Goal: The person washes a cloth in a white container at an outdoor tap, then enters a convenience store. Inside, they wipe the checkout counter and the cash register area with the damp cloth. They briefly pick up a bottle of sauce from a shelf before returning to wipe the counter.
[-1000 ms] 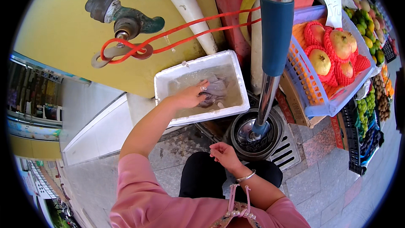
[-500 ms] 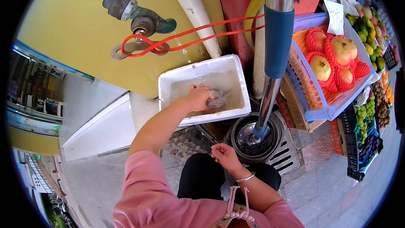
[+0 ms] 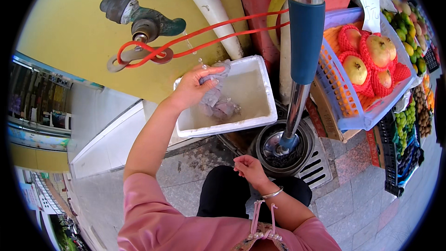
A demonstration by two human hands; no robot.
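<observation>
My left hand (image 3: 194, 88) grips a wet grey cloth (image 3: 216, 98) and holds it lifted above the murky water in a white foam box (image 3: 253, 122). The lower end of the cloth hangs into the water, and drops fly off near my fingers. My right hand (image 3: 250, 169) rests loosely curled over my knee, holding nothing, with a bangle on the wrist.
A metal tap (image 3: 139, 16) with an orange hose (image 3: 218, 30) sticks out of the yellow wall above the box. A steel pole with a blue sleeve (image 3: 304, 42) stands in a round base (image 3: 283, 148) beside a floor drain. A purple basket of netted fruit (image 3: 367, 65) sits at right.
My left hand has risen out of the water, pulling the grey cloth up toward the box's back left corner. My right hand has stayed over my knee.
</observation>
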